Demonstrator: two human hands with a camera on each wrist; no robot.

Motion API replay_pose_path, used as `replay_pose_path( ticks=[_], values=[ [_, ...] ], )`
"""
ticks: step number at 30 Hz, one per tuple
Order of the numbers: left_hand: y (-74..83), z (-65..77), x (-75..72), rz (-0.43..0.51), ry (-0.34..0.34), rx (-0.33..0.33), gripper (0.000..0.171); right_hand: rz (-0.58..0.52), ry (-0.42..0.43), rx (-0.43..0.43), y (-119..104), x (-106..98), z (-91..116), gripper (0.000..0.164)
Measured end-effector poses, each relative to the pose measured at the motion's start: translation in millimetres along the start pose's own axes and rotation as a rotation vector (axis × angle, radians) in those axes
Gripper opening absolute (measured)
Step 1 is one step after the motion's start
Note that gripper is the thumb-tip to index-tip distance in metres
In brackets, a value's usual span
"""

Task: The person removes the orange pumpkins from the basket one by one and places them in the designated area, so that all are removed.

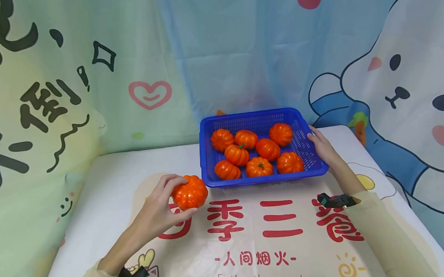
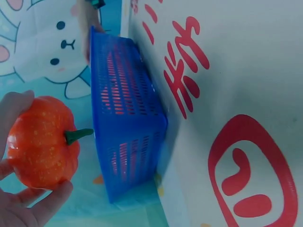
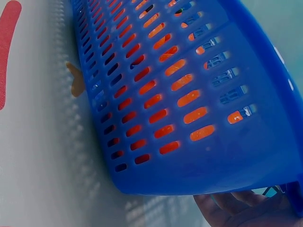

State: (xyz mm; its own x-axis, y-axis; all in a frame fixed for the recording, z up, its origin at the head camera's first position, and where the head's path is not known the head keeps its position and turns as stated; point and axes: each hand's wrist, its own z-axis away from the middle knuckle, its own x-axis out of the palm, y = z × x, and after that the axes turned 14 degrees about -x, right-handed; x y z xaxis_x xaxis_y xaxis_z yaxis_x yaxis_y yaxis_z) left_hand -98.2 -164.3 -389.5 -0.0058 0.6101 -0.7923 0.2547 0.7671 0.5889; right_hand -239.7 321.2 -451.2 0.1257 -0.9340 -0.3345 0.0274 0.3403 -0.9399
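An orange toy pumpkin (image 1: 190, 192) is held between the thumb and fingers of my left hand (image 1: 162, 206), just off the front left corner of a blue plastic basket (image 1: 264, 181). The left wrist view shows the same pumpkin (image 2: 42, 142) with a short green stem, apart from the basket wall (image 2: 128, 127). Several more orange pumpkins (image 1: 259, 167) lie in the basket. At its right end my right hand (image 1: 323, 147) grips the rim. The right wrist view shows the fingers (image 3: 227, 203) under the basket's edge, partly hidden by it.
The basket sits toward the back of a table covered by a white and beige cloth (image 1: 257, 212) with red lettering. Behind it hangs a printed curtain (image 1: 222, 53) with a white bear. Each wrist wears a dark strap (image 1: 336, 200).
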Motion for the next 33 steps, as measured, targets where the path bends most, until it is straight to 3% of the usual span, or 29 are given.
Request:
replay_pose_path(
  ticks=[6, 11, 15, 19, 24, 27, 33],
  values=[
    [-11.6, 3.0, -2.7, -0.010, 0.015, -0.035, 0.066, 0.025, 0.006, 0.014, 2, 1, 1, 0.062],
    [-34.9, -3.5, -10.8, -0.044, 0.073, -0.059, 0.067, 0.026, -0.002, 0.003, 0, 1, 2, 0.061],
    [-66.3, -15.1, -20.1, -0.054, 0.103, -0.138, 0.067, 0.025, -0.002, 0.001, -5, 1, 2, 0.061],
    [-109.9, -27.9, -29.0, -0.072, 0.120, -0.243, 0.065, 0.025, 0.000, 0.005, -6, 2, 2, 0.061],
    [-148.4, -31.7, -36.9, -0.101, 0.126, -0.372, 0.062, 0.023, -0.002, -0.005, -1, 2, 0, 0.062],
    [-155.9, -29.2, -39.8, -0.109, 0.126, -0.397, 0.063, 0.031, -0.003, -0.004, -1, 2, 0, 0.062],
    [-158.0, -29.4, -44.0, -0.103, 0.148, -0.374, 0.062, 0.052, 0.003, -0.004, -2, 0, 1, 0.063]
  ],
)
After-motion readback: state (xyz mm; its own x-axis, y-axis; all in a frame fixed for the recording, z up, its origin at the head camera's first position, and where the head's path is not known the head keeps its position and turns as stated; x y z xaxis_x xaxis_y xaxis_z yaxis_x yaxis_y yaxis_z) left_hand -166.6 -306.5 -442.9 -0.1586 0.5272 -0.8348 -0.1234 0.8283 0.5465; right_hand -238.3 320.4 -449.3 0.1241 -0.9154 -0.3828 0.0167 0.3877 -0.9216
